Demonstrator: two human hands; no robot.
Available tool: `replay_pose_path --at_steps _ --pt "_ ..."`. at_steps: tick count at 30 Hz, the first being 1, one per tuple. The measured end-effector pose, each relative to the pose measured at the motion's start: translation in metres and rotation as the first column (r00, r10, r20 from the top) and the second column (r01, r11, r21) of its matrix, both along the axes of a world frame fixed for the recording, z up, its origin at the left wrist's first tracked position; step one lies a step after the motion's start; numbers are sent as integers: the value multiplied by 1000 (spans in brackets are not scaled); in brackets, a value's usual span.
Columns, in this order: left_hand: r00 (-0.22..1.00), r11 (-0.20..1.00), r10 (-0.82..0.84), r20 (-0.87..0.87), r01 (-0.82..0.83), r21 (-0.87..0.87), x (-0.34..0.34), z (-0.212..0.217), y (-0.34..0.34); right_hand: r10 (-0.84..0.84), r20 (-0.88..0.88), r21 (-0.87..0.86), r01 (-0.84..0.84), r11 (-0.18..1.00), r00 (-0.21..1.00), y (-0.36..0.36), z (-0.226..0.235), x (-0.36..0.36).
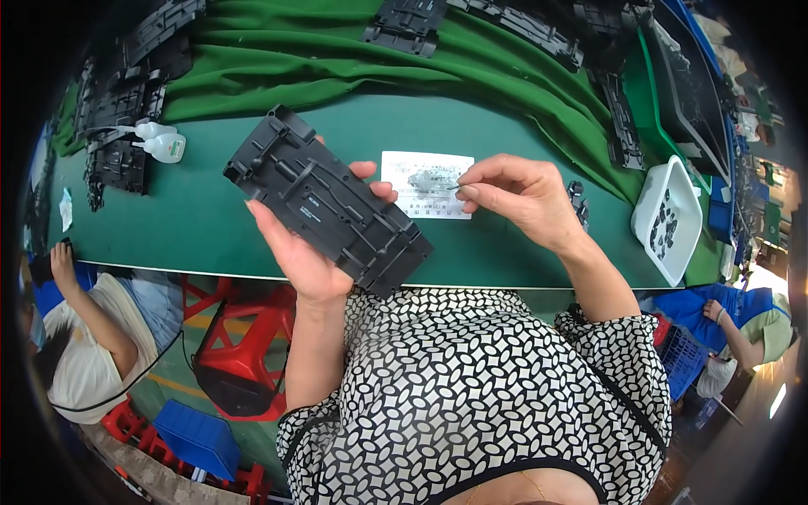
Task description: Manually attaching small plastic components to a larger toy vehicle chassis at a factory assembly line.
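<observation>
My left hand [305, 263] is wrapped round a long black plastic chassis [324, 206], like the underside of a toy car, held tilted above the table with its moulded side up. In my right hand [526, 200], thumb and forefinger pinch a thin metal pin [454, 187], of which only a short end shows. Below those fingertips lies a printed white paper sheet [400, 204], with a small heap of shiny metal pins [429, 181] on it. The chassis and my right hand are apart.
Several black chassis [404, 25] lie on bunched green cloth [278, 59] along the far side. White squeeze bottles [164, 145] stand at left. A white tray [688, 215] of small black parts sits at right, near more black parts [577, 202]. People sit on both sides.
</observation>
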State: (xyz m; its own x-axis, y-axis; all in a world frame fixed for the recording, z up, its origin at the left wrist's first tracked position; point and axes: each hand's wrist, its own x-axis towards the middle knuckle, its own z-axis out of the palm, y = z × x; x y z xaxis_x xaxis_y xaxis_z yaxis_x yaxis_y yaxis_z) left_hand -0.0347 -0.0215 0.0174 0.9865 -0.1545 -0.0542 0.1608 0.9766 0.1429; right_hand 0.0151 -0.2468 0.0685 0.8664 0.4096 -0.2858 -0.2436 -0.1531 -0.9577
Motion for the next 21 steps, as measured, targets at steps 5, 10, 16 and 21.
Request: replay_pose_path --at_steps 5,10,16,21 --pt "1000 999 9 -21 -8 35 0 0 0 32 -37 -67 -34 997 999 1 7 2" --pt "1000 1000 -3 8 3 -13 1 -1 1 29 -36 -123 -33 992 999 1 4 3" --pt "1000 999 10 -12 -9 34 0 2 1 49 143 -300 -4 954 988 6 4 4" --pt "1000 1000 13 0 -13 -8 1 5 -1 323 633 -472 20 881 703 7 -4 7"
